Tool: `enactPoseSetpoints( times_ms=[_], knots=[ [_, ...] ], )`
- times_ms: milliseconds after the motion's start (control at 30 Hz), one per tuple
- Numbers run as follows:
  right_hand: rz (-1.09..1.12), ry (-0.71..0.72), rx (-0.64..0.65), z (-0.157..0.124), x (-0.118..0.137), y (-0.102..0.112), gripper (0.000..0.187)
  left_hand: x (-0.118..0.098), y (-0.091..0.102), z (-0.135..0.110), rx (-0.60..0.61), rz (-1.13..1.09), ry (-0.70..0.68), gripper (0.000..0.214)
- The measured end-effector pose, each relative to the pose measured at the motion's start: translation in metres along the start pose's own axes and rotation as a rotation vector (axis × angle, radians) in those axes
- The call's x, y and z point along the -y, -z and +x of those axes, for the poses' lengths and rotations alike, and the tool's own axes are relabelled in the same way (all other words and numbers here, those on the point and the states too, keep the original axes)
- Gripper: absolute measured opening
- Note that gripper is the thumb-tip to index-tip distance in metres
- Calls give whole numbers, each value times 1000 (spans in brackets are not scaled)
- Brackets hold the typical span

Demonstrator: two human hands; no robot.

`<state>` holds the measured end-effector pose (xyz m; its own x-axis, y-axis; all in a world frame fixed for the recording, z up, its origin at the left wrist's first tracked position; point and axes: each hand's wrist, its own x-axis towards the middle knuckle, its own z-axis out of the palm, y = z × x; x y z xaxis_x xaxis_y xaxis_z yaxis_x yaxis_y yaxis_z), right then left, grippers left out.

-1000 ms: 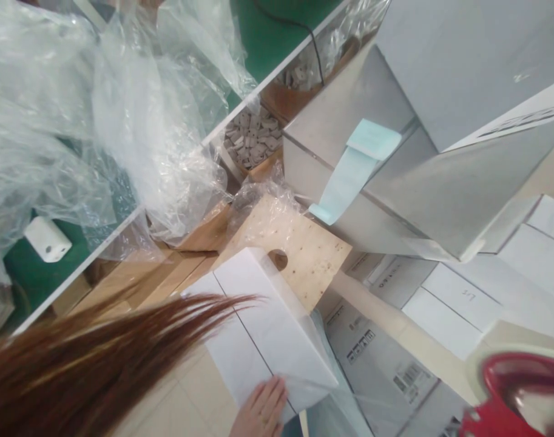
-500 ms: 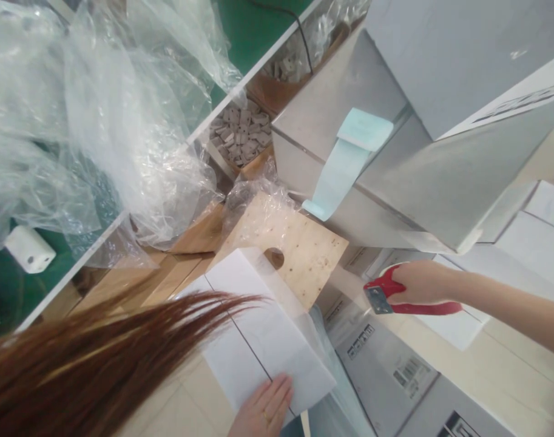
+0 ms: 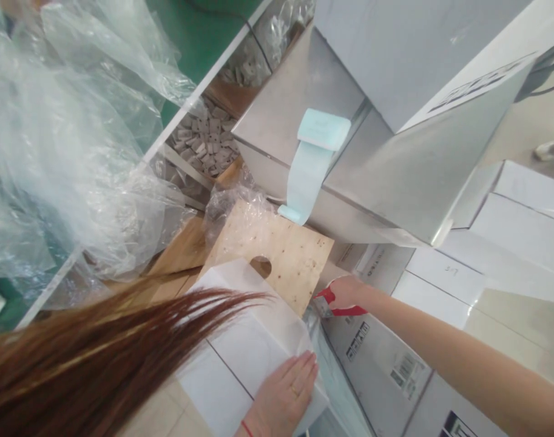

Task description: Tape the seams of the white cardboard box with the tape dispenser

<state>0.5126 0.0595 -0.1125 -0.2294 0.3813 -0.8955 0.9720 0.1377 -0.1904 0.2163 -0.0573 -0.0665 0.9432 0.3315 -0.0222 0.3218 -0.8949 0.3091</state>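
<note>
My left hand [image 3: 286, 391] lies flat with fingers together on the near corner of a white box [image 3: 247, 346] with a seam down its top. My right hand [image 3: 347, 292] reaches in from the right, fist closed round a red-handled tape dispenser [image 3: 327, 303], whose metal end touches the far edge of the white box beside a plywood board [image 3: 277, 249] with a round hole. Strands of red-brown hair [image 3: 99, 352] hang across the lower left and hide part of the box.
A steel machine [image 3: 381, 152] with a pale blue label strip [image 3: 310, 164] stands behind. Printed cartons [image 3: 377, 358] and white boxes [image 3: 508, 224] lie to the right. Crumpled clear plastic [image 3: 67, 139] covers the green table [image 3: 199, 36] at left; a bin of small grey parts [image 3: 201, 139] sits below.
My right hand has brought the red tape dispenser leftward and down to the white box's far edge. My left hand has slid further up onto the box. The view has shifted.
</note>
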Motion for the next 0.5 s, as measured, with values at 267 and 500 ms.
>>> enactPoseSetpoints(
  times_ms=[267, 500],
  knots=[
    [57, 16, 27, 25, 57, -33, 27, -3, -25, 54, 270, -140, 175, 37],
    [137, -87, -18, 24, 89, -55, 18, -6, -25, 78, 642, -178, 330, 54]
  ],
)
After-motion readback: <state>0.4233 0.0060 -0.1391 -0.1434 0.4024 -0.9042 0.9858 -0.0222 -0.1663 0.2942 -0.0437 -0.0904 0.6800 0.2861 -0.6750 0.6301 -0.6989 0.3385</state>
